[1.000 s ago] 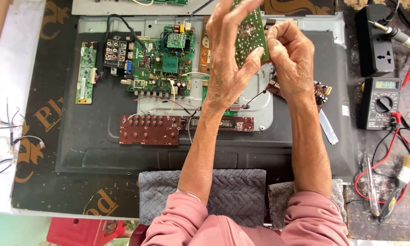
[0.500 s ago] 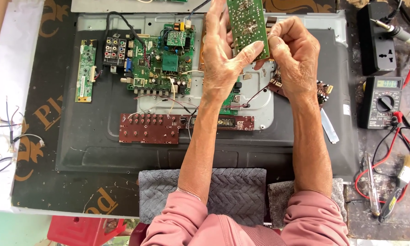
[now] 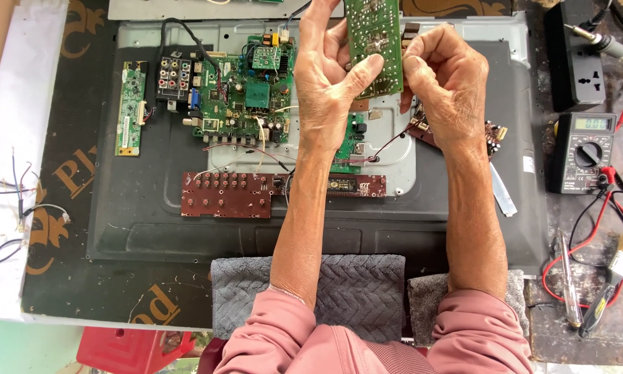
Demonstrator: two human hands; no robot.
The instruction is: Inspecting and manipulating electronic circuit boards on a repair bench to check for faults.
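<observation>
Both hands are raised above the opened back of a flat dark grey television panel that lies face down on the bench. Between them they hold a small green rectangular circuit board, solder side toward the camera, up above the panel's top edge. The left hand grips the board's left edge, with its thumb pressed on the lower face and its fingers curled behind. The right hand pinches the board's right edge with bent fingertips.

On the panel, just left of the left hand, sits a large green main circuit board with many connectors. Farther left on the panel lies a narrow green strip board. Below the main board rests a long dark red board with rows of solder points, and thin wires run from it toward the panel's middle.

Right of the panel stands a black digital multimeter with red and black leads. Below the multimeter lie a small paintbrush with pale bristles and a slim screwdriver. At the panel's near edge, two grey folded towels lie under the forearms.
</observation>
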